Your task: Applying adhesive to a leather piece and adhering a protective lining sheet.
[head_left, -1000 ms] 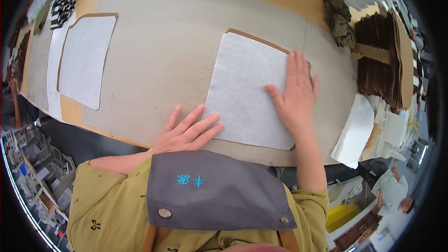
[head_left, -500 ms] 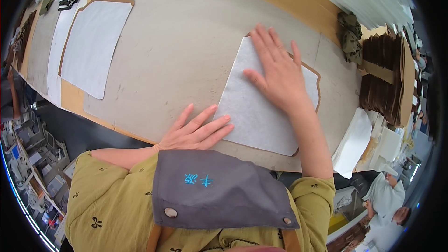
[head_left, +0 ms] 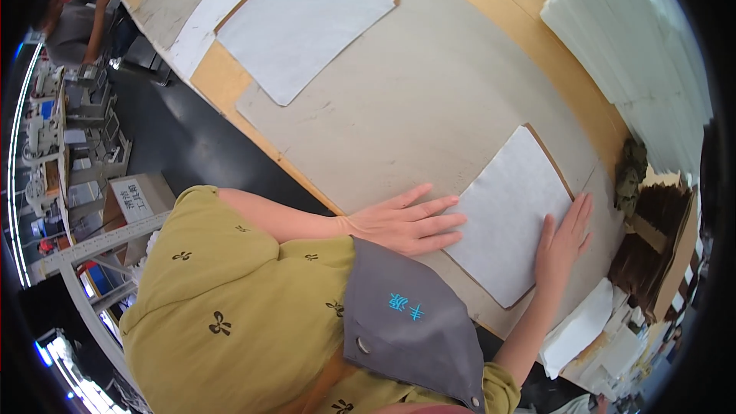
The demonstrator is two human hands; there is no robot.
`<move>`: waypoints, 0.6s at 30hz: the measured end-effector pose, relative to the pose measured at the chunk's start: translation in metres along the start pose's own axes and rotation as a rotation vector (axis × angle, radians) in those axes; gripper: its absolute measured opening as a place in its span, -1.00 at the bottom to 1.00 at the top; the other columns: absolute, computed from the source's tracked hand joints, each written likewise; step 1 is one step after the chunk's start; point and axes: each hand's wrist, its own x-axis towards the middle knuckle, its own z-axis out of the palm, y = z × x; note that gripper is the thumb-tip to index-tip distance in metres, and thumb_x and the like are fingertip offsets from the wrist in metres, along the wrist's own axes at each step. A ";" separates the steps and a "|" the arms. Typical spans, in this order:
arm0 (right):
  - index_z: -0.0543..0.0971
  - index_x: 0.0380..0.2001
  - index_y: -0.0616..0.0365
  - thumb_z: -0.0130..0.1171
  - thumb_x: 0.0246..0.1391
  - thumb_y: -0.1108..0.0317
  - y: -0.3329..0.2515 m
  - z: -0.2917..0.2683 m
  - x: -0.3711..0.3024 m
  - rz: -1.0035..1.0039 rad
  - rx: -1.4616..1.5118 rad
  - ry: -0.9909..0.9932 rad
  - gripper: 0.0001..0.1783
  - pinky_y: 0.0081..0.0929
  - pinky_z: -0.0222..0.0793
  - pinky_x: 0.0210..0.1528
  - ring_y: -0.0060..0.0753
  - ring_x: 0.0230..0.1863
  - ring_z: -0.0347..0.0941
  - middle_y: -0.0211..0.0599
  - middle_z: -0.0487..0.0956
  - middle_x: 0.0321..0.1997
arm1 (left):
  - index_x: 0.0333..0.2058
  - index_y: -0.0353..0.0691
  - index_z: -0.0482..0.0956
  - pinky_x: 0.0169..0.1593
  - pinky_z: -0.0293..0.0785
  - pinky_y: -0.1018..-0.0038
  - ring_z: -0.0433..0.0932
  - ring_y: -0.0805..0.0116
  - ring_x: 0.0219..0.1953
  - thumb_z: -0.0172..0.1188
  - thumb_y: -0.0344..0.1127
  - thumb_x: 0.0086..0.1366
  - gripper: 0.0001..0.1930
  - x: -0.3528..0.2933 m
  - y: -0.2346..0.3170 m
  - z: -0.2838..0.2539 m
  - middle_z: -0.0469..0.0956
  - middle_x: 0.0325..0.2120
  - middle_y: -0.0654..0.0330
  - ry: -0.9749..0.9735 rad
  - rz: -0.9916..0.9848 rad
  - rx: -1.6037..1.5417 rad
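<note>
A white sheet [head_left: 502,218] lies flat on the grey table covering, with a thin brown border showing along its far and right edges. My left hand [head_left: 406,222] rests palm down at the sheet's left edge, fingers spread, fingertips on or just beside it. At the opposite edge lies my right hand [head_left: 562,245], its fingers stretched flat over the brown border and nothing grasped in it. Farther off to the left is a second white panel [head_left: 307,27] of similar shape, also edged in brown.
Stacked brown pieces [head_left: 652,238] stand at the right, beside a crumpled dark green cloth [head_left: 630,176]. White folded material [head_left: 632,46] is heaped at the far right, and another white cloth [head_left: 579,326] lies nearer. The table's wooden edge [head_left: 284,161] runs along the left; a person [head_left: 73,31] sits beyond.
My right hand has slid from the top of the white sheet to its right edge. The left hand stays by the left edge. The whole view has turned with my head.
</note>
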 end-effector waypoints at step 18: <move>-0.04 0.54 0.10 -0.44 0.32 -0.46 -0.021 -0.006 -0.121 0.065 0.069 -0.121 0.01 0.12 -0.37 0.54 -0.13 0.64 -0.20 -0.20 -0.04 0.64 | 0.14 -0.10 0.51 0.40 0.13 -0.06 0.22 0.08 0.42 0.17 0.08 0.39 -0.51 -0.004 -0.004 0.007 0.45 0.19 0.17 0.273 0.076 -0.111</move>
